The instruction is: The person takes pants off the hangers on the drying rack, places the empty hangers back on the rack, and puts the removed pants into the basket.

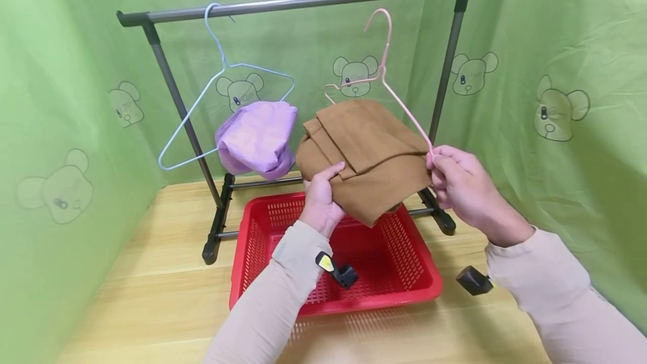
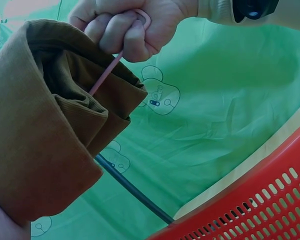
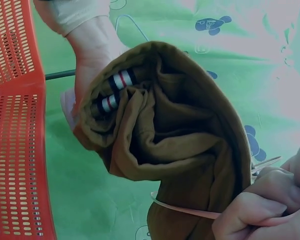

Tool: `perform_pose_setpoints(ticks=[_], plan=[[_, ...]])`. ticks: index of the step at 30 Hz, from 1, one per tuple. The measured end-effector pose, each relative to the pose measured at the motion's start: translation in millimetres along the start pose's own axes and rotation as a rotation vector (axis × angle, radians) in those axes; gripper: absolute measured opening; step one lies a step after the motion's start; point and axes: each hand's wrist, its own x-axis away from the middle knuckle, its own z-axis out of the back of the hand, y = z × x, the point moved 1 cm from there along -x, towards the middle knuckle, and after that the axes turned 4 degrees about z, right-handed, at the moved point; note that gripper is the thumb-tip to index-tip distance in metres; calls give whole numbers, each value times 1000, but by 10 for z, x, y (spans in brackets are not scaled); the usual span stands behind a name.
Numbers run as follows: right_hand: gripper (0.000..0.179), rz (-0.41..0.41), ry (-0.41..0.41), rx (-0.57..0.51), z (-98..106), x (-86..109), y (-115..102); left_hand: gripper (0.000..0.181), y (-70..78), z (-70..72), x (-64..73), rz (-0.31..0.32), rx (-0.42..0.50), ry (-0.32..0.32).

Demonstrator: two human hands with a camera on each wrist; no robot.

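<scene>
A brown folded garment (image 1: 374,145) is held above the basket, draped through a pink wire hanger (image 1: 399,103). My left hand (image 1: 322,198) grips the garment's near left side, thumb on top and the other fingers hidden beneath. The lower right corner of the hanger is pinched in my right hand (image 1: 460,184), at the garment's right edge. In the right wrist view, striped tape (image 3: 122,79) shows inside the cloth's folds. The pink hook stands free in the air below the rail (image 1: 323,0).
On the rail's left side hangs a blue wire hanger (image 1: 194,108) with a bunched purple cloth (image 1: 259,136) on it. The red plastic basket (image 1: 429,291) stands on the wooden table (image 1: 151,291) in front of the rack. Green curtain (image 1: 313,44) surrounds the back and sides.
</scene>
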Motion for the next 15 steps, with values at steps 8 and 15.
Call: perform_pose_setpoints(ticks=[8,15], plan=[[25,-32,37,14,42,-26,10,61,30,24,22,2,-11,-28],[26,-55,52,67,79,-36,21,60,59,36,25,10,-18,-22]])
